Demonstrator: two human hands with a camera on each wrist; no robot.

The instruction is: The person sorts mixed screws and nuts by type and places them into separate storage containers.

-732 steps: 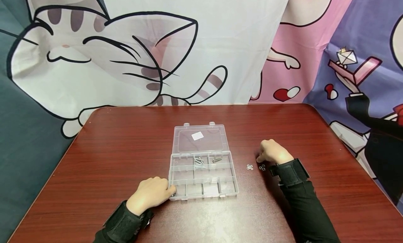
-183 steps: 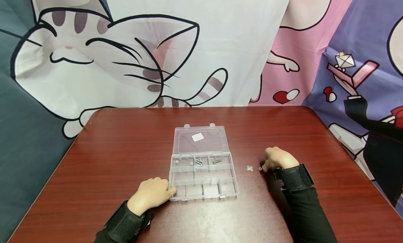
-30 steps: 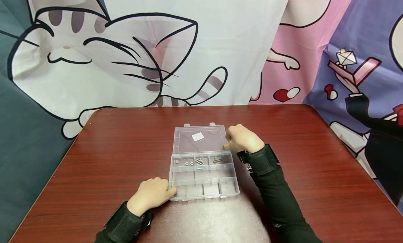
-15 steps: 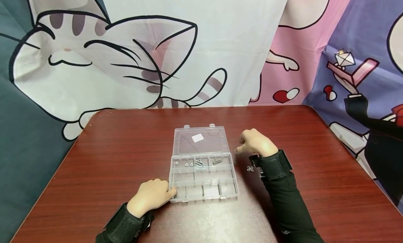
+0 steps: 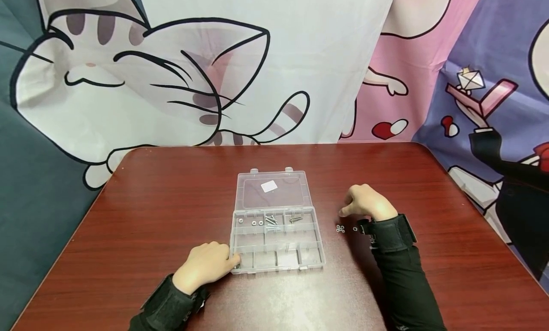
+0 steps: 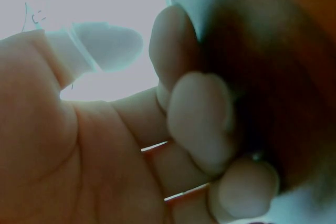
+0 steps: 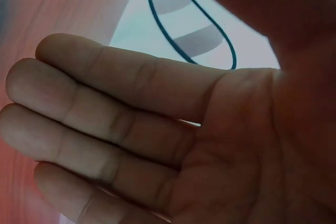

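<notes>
My left hand [image 5: 208, 265] grips the front left corner of a clear plastic compartment box [image 5: 280, 235], which lies with its lid [image 5: 274, 197] folded back. In the left wrist view the fingers are curled and the thumb [image 6: 105, 45] lies against clear plastic. Over the table, right of the box, is my right hand [image 5: 364, 202]; the right wrist view shows its fingers [image 7: 79, 98] fairly straight and nothing in them. Below it lie a small cluster of nuts [image 5: 340, 228] and a single nut [image 5: 355, 229]. The back left compartment contains three nuts [image 5: 254, 223].
Screws [image 5: 271, 220] lie in the back middle compartment, and more screws [image 5: 296, 219] in the back right one. The brown table [image 5: 171, 192] reaches back to a printed cloth [image 5: 326, 59]. A white label [image 5: 269, 186] is stuck on the lid.
Over the span, three nuts have appeared in the back left compartment, and the right-hand group has shrunk to one. Lately my right hand moved rightward from the box. My left hand stayed put.
</notes>
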